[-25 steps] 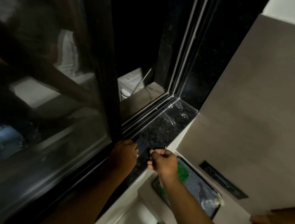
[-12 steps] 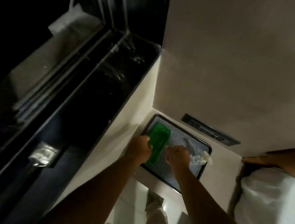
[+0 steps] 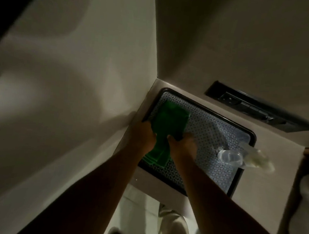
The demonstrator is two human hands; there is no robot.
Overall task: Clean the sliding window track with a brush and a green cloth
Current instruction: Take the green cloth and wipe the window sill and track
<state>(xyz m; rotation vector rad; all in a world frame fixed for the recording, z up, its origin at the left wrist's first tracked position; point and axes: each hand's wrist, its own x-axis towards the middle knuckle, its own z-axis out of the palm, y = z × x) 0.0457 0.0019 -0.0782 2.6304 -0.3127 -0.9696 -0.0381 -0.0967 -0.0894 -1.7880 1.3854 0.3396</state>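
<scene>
A folded green cloth [image 3: 170, 122] lies at the left end of a dark-rimmed tray [image 3: 245, 132] with a patterned blue-white mat. My left hand [image 3: 144, 134] grips the cloth's left edge. My right hand [image 3: 182, 142] closes on its right edge, fingers curled into the fabric. A clear spray bottle [image 3: 230, 157] with a white trigger head lies on its side at the tray's right end. The window track is out of view and no brush can be made out in the dim light.
The tray sits on a pale low surface [image 3: 267, 182] in a wall corner. A black socket strip [image 3: 258, 111] is set into the right wall. A white cushion or bedding [image 3: 308, 201] lies at the right edge. Pale trousers [image 3: 172, 228] and floor show below.
The view swung from the dark window track down to the tray in the corner. Both hands left the sill, reached the tray and closed on the green cloth.
</scene>
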